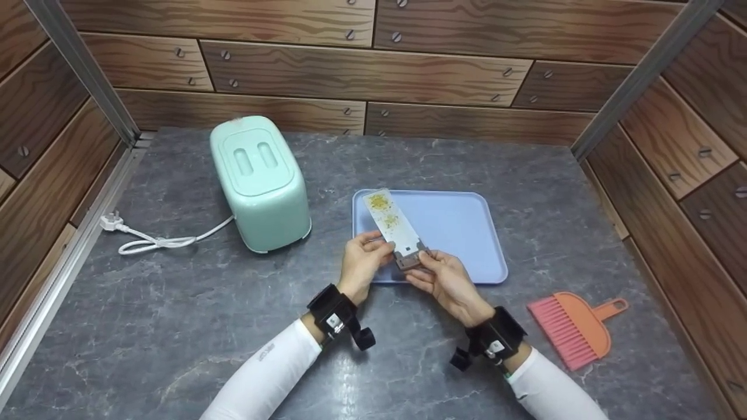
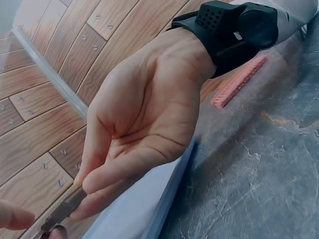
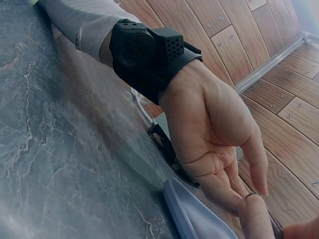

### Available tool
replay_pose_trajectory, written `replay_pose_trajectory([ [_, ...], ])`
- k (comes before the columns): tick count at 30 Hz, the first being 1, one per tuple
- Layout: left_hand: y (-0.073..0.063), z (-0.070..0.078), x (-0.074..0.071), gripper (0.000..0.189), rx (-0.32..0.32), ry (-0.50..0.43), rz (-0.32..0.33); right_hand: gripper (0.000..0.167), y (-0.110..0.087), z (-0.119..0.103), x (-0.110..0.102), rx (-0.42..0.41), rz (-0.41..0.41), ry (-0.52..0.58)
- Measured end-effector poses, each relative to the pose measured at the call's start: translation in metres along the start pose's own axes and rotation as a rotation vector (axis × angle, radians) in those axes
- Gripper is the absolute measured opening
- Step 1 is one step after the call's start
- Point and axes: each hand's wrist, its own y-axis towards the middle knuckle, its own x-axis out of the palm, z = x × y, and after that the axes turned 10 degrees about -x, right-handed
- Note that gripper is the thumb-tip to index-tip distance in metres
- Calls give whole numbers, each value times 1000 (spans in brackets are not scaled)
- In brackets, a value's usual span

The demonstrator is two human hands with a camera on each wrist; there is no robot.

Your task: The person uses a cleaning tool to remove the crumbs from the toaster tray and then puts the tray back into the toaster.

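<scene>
Both hands hold a long, narrow crumb tray (image 1: 402,234), a pale metal plate with a brown-grey end piece, over the light-blue tray (image 1: 452,224). Yellow crumbs (image 1: 379,202) lie on its far half. At the near left edge, my left hand (image 1: 360,265) pinches it between thumb and fingers. My right hand (image 1: 452,284) grips the brown end piece, thumb on top and fingers beneath. In the left wrist view the crumb tray (image 2: 65,206) appears edge-on at the fingertips. The right wrist view shows the right hand (image 3: 214,134) with its fingertips at the frame's bottom.
A mint-green toaster (image 1: 274,204) stands left of the blue tray, its white cord (image 1: 175,241) and plug running left. To the right lies an orange dustpan-shaped brush (image 1: 578,326) with pink bristles. Wood-patterned walls (image 1: 362,76) enclose the grey marbled table (image 1: 192,326) at back and sides.
</scene>
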Motion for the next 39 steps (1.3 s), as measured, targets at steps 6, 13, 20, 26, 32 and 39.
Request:
replay_pose_trajectory([
  [6,2,0,1,43,-6,-26,31,22,0,1,3,14,-3,-5],
  [13,2,3,1,41,1,-40,29,26,1,-2,1,34,-11,4],
  [20,0,4,0,37,10,-50,19,26,2,-8,-8,49,-80,-54],
  [26,-3,7,-2,37,7,-57,18,19,8,-22,-20,30,-96,-109],
  [32,-5,9,-6,37,15,-41,10,32,18,-36,-31,21,-75,-179],
  [39,-7,7,-9,37,15,-37,13,54,35,-45,-34,36,-107,-283],
])
